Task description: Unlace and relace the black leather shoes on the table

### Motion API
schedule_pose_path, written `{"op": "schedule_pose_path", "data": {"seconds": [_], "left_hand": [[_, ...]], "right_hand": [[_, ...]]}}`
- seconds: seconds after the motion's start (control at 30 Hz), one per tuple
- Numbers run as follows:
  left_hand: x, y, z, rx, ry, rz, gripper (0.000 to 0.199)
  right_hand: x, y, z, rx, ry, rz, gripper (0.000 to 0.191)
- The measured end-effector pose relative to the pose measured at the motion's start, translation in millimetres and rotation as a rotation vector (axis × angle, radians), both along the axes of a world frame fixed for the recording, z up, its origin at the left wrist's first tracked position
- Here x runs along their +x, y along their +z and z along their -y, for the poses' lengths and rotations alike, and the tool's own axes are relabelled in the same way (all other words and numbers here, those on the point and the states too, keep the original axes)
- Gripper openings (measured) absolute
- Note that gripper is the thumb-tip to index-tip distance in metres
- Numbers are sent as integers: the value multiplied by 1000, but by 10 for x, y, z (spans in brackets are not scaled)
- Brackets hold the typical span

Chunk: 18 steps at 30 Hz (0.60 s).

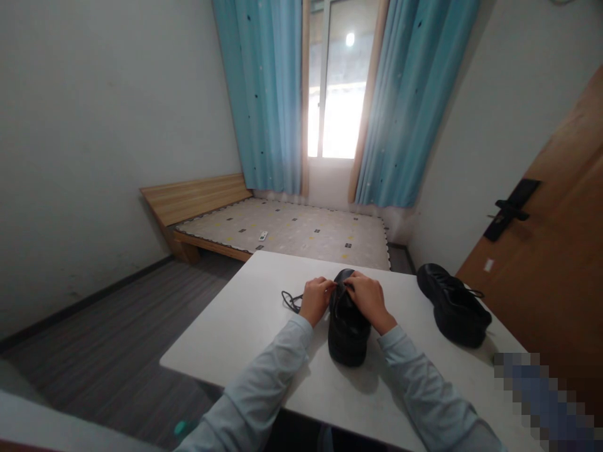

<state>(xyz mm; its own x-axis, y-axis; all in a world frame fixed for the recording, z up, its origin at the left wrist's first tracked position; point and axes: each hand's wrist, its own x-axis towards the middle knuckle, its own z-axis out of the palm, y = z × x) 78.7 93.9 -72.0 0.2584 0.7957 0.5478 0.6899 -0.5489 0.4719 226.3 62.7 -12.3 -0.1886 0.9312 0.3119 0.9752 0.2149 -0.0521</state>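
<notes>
A black shoe (pixel 347 342) stands on the white table in front of me, its heel toward me and its toe pointing at the window. My left hand (pixel 316 300) is closed in a pinch at the left side of the lacing area. From beside it a black shoelace (pixel 291 302) trails in loops onto the table. On the opposite side, my right hand (pixel 368 297) pinches at the shoe's upper near the tongue. The small parts between my fingertips are mostly hidden. A second black shoe (pixel 455 307) rests at the table's right side, with a lace sticking out.
The white table (pixel 226 326) has a left edge above the grey floor (pixel 108 351). Behind it is a low bed (pixel 292 229) with a white remote (pixel 263 236) on it. A wooden door (pixel 541 251) is at right. Blurred blocks (pixel 546 402) cover something at the lower right.
</notes>
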Motion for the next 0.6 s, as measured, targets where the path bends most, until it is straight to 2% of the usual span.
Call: {"op": "schedule_pose_path", "data": {"seconds": [0.4,0.6], "left_hand": [[-38,-1,-13,-8,-127,45,22],[-27,39,16,-34,-142,66,19]], "right_hand": [[-20,-47,-25,69,-25,-71,21],[-56,-68,-44,85,-27,-60,19]]}}
